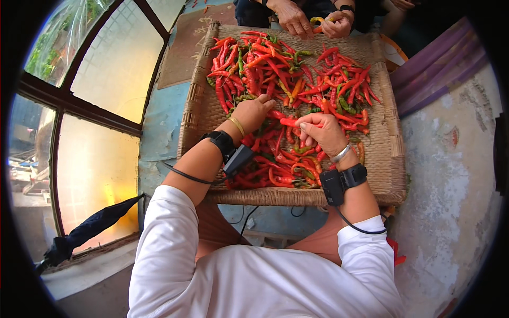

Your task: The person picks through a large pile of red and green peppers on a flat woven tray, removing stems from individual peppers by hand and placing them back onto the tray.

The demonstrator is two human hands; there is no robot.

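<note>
Red chilli pinched in right hand, over woven tray

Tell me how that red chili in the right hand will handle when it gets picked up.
The red chili looks thin and small, so probably light. The right hand pinches it at one end without droop, suggesting fair stiffness. Its glossy skin may be slightly slippery.

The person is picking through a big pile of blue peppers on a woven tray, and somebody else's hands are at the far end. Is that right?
Not quite. The peppers are red, with a few green and orange ones, not blue. The head view shows it. They do lie on the woven tray, and another person's hands are at its far end.
</note>
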